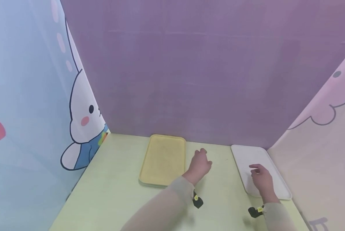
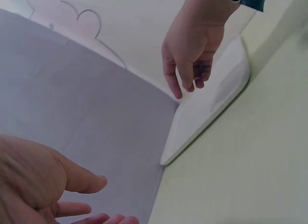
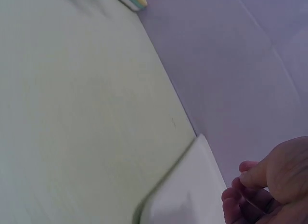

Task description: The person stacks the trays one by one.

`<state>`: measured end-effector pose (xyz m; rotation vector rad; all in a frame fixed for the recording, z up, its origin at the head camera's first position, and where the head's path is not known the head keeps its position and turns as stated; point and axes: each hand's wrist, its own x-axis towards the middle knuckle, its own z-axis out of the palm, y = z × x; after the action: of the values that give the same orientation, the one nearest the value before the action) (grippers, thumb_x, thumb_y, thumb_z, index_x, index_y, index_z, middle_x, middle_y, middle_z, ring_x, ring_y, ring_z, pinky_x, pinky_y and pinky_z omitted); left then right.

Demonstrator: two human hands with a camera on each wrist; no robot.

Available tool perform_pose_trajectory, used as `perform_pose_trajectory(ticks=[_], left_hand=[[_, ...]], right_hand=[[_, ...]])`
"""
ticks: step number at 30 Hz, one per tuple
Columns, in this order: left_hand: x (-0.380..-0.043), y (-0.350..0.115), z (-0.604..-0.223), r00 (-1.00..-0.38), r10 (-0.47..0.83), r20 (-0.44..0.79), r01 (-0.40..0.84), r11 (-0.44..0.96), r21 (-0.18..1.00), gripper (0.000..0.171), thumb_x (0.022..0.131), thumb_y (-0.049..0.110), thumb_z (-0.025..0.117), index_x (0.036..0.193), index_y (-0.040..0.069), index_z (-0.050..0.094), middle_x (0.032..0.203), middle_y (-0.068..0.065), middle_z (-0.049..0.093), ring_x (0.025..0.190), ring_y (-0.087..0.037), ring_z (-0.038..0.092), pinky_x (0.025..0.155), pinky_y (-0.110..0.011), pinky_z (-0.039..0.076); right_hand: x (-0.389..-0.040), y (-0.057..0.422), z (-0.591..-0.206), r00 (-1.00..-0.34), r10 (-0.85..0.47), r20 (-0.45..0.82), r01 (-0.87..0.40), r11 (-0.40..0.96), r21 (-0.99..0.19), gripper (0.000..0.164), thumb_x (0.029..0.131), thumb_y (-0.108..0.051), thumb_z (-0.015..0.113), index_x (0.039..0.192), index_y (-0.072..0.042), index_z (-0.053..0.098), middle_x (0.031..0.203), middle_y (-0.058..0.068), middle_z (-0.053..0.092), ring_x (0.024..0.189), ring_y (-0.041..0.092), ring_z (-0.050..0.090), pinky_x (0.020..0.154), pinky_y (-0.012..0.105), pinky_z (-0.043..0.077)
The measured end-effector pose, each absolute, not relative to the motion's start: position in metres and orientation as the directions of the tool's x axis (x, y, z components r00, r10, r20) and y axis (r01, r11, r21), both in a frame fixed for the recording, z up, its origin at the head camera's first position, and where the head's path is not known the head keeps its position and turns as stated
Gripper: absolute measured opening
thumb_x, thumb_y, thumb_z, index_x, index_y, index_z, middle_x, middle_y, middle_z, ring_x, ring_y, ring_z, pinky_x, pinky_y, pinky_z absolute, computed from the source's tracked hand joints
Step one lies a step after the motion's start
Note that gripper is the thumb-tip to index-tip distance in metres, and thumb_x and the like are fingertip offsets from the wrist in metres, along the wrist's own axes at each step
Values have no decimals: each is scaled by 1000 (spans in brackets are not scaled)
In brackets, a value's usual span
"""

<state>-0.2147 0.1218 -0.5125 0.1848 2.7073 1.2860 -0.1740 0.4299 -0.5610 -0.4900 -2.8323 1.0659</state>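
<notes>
White tray [image 1: 244, 157] lies flat at the right end of the pale green tabletop [image 1: 117, 192], its far end close to the purple back wall [image 1: 189, 80] and its right edge along the pink side panel [image 1: 319, 154].

Right hand [image 1: 262, 179] is over the near half of the white tray, palm down, fingers loosely bent and pointing down at the tray surface. Left wrist view: fingertips [image 2: 185, 86] just above or on the tray, contact not certain. Grip relaxed, pinching nothing.

Left hand [image 1: 199, 163] is above bare tabletop between the two trays, apart from both. Fingers relaxed and slightly spread, thumb out to the side in the left wrist view; grip holds nothing.

Yellow tray [image 1: 163, 158] lies flat, left of the left hand, long side running away from the person, far end near the back wall. Nothing in either tray.

Dark strap with a yellow tag on each wrist [image 1: 197, 200]. Light sleeves on both forearms.

Left side panel [image 1: 30, 96] is blue with a white cartoon rabbit.
</notes>
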Motion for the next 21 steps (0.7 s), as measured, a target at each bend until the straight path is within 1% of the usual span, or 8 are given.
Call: perform_pose_trajectory(ticks=[4,6,8,10,12,14,18,21], left_hand=[[-210,141,-511,-976,186,-110,37,645,763,55,102,20,74,149,0,53,141,-24,59,95,-27,70,81,-34,65],[-208,150,-508,-976,184,-114,36,658,752,59,102,21,73,152,-2,51,140,-24,59,96,-28,70,84,-35,65],[-207,160,-506,-976,181,-123,29,665,746,63,102,22,74,154,-3,49,139,-23,59,98,-29,70,87,-36,65],[-203,170,-504,-976,172,-135,14,664,748,67,101,24,75,156,-3,47,139,-22,59,103,-30,71,91,-36,65],[-197,179,-503,-973,173,-152,-1,659,752,69,101,25,76,157,-3,46,138,-22,59,104,-30,70,92,-36,64],[-191,185,-502,-969,183,-163,-3,656,754,70,100,26,77,156,-3,46,136,-22,59,104,-30,70,92,-35,64],[-182,191,-504,-966,203,-158,18,666,745,68,99,25,77,154,-4,48,136,-22,60,103,-31,70,90,-35,65],[-180,191,-508,-968,200,-150,22,664,747,69,100,25,77,155,-4,48,144,-24,58,106,-32,71,92,-35,65]], right_hand=[[-171,454,-562,-937,350,-3,289,767,-573,39,105,-9,49,139,3,62,131,37,67,97,40,69,68,32,48],[-171,465,-562,-934,356,26,287,793,-538,38,105,-9,48,138,4,62,127,37,68,94,40,69,67,34,48],[-170,474,-560,-934,354,51,280,812,-512,39,103,-7,47,136,6,62,124,38,69,94,43,69,69,42,53],[-169,483,-559,-936,344,69,270,833,-482,39,101,-6,47,135,9,61,122,40,68,99,50,68,76,52,56],[-167,491,-557,-939,337,70,273,852,-447,41,99,-5,47,135,11,59,120,41,67,105,56,66,85,62,55],[-162,499,-557,-938,339,68,283,866,-413,42,99,-5,47,135,13,57,120,43,64,110,60,62,91,68,52],[-150,514,-559,-933,359,41,322,877,-358,48,95,-3,49,138,17,50,124,48,56,110,65,57,93,72,50],[-143,527,-561,-923,385,-14,370,875,-312,55,92,1,51,142,21,44,126,50,50,110,66,57,92,72,52]])
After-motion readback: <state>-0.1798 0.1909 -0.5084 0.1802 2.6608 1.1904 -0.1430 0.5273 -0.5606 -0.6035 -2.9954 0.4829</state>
